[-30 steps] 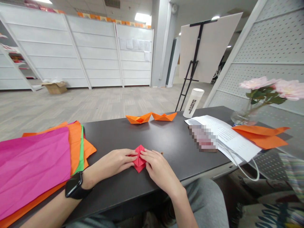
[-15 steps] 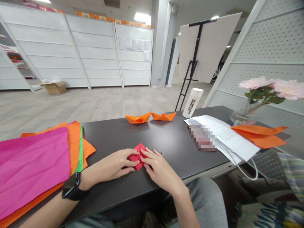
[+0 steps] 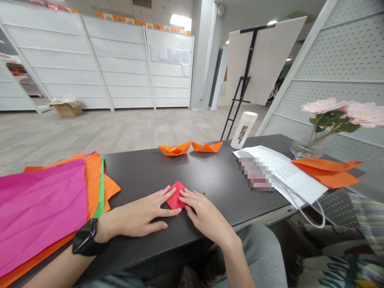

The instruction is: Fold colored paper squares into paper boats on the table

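Note:
A small folded red paper [image 3: 176, 195] lies on the dark table [image 3: 210, 180] close to its near edge. My left hand [image 3: 142, 214] lies flat with its fingers stretched out, pressing the paper's left and lower side. My right hand [image 3: 204, 214] rests on the paper's right side, fingers extended and pressing along it. A black watch [image 3: 85, 242] is on my left wrist.
Two orange paper boats [image 3: 190, 148] sit at the table's far edge. A stack of pink, orange and green sheets [image 3: 48, 204] covers the left end. To the right are a white bottle [image 3: 243, 130], printed papers [image 3: 288, 172], folded orange paper [image 3: 328, 171] and a vase of pink flowers [image 3: 312, 142].
My left hand has flattened and slid over the red paper's lower left. The right hand has shifted slightly down its right side. The paper stays flat on the table.

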Tool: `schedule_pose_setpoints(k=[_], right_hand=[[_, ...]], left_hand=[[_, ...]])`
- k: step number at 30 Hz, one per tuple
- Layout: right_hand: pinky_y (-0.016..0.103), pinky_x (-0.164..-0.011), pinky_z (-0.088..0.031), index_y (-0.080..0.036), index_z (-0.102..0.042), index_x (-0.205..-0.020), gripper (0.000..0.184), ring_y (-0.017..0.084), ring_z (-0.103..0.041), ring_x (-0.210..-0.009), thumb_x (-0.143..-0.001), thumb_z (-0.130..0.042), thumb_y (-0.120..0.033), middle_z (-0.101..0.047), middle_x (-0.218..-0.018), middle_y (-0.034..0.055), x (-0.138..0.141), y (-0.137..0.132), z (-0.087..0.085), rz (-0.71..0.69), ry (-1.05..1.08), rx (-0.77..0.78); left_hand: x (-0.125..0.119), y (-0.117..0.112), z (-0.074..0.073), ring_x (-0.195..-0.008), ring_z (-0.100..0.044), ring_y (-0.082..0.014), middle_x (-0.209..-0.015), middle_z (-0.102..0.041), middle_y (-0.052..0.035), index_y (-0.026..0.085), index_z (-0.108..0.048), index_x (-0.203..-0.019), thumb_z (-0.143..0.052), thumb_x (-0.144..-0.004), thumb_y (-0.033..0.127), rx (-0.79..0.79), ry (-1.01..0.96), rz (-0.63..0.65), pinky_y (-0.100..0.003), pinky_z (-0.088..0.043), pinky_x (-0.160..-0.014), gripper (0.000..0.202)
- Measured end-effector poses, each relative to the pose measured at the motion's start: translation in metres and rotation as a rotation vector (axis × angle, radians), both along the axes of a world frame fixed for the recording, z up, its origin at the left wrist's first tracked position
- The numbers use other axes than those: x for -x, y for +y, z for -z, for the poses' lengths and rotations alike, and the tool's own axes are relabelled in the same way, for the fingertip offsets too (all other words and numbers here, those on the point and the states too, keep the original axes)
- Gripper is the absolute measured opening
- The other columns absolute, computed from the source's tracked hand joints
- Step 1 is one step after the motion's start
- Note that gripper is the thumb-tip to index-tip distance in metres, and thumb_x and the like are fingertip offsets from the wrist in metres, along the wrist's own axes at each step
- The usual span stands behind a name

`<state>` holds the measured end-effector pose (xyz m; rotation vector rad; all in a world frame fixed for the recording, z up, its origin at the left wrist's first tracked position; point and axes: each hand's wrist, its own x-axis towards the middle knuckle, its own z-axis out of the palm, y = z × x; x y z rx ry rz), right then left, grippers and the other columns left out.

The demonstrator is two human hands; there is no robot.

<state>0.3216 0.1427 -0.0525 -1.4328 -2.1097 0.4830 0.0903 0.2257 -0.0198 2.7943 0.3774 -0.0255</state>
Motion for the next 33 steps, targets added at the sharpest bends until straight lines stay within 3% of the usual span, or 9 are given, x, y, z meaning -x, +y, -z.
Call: schedule_pose_setpoints(k=[6, 14, 19, 27, 33], right_hand=[[0.037, -0.12, -0.029, -0.014, -0.063, -0.127, 0.039, 0.016, -0.046, -0.136, -0.095, -0.041, -0.009, -0.056, -0.143, 0.0095, 0.015, -0.007, -0.008, 0.011, -0.053, -0.054], [0.038, -0.122, -0.025, -0.014, -0.052, -0.138, 0.04, 0.018, -0.032, -0.145, -0.102, -0.041, -0.027, -0.046, -0.15, 0.0108, 0.016, -0.014, -0.01, -0.012, -0.09, 0.032], [0.037, -0.122, -0.025, -0.015, -0.051, -0.138, 0.041, 0.018, -0.033, -0.145, -0.098, -0.048, -0.024, -0.046, -0.151, 0.0107, 0.011, -0.011, -0.013, -0.04, -0.075, 0.059], [0.038, -0.122, -0.025, -0.013, -0.049, -0.141, 0.046, 0.021, -0.035, -0.144, -0.098, -0.051, -0.03, -0.043, -0.153, 0.0127, 0.018, -0.031, -0.021, 0.007, -0.078, 0.056], [0.044, -0.121, -0.024, -0.026, -0.057, -0.133, 0.039, 0.019, -0.045, -0.138, -0.094, -0.059, -0.027, -0.053, -0.146, 0.0047, 0.003, -0.034, -0.024, 0.002, -0.084, 0.101]], left_hand=[[0.004, 0.001, 0.01, -0.146, -0.018, -0.0339, -0.161, -0.011, -0.0031, 0.04, -0.039, -0.146, -0.056, -0.095, 0.03, -0.008, -0.086, -0.001, -0.053, -0.028, -0.116, 0.054], [0.006, 0.001, 0.013, -0.143, -0.027, -0.0324, -0.16, -0.02, -0.0024, 0.04, -0.047, -0.141, -0.053, -0.096, 0.035, -0.029, -0.072, -0.037, -0.051, -0.033, -0.114, 0.045], [0.011, 0.005, 0.012, -0.139, -0.037, -0.0321, -0.158, -0.026, -0.0021, 0.041, -0.049, -0.139, -0.054, -0.095, 0.039, -0.031, -0.071, -0.094, -0.046, -0.04, -0.11, 0.045], [0.012, 0.007, 0.024, -0.14, -0.034, -0.0359, -0.159, -0.02, -0.001, 0.046, -0.045, -0.141, -0.058, -0.092, 0.042, -0.08, -0.081, -0.045, -0.05, -0.041, -0.108, 0.05], [0.014, 0.007, 0.025, -0.139, -0.036, -0.0354, -0.159, -0.022, -0.0007, 0.046, -0.045, -0.141, -0.06, -0.091, 0.041, -0.069, -0.081, -0.047, -0.049, -0.042, -0.107, 0.052]])
